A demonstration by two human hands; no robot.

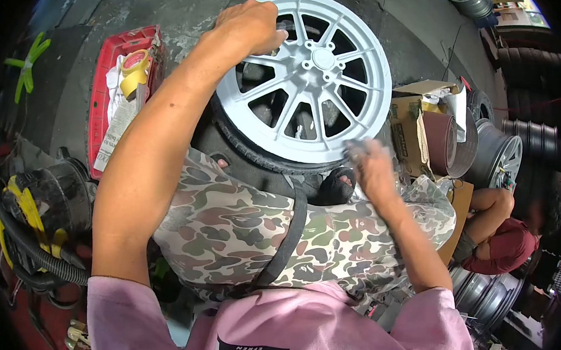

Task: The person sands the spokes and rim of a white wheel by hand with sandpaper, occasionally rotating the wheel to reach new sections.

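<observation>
A pale grey-white alloy wheel rim (372,93) with several spokes lies face up in front of me, resting on a black tyre (250,148). My left hand (250,28) is closed over its upper left edge, fingers curled in toward the spokes. At the lower right edge is my right hand (377,172), smeared by motion. Its fingers press a dark grey, crumpled-looking pad (358,149) against the rim; the pad's exact kind is too blurred to tell.
On the left stand a red tray (98,91) with a yellow tape roll (135,64), and a black machine with hoses (51,191). To the right are a cardboard box (408,135), a brown sandpaper roll (439,144), more rims (490,150) and a seated person (506,246).
</observation>
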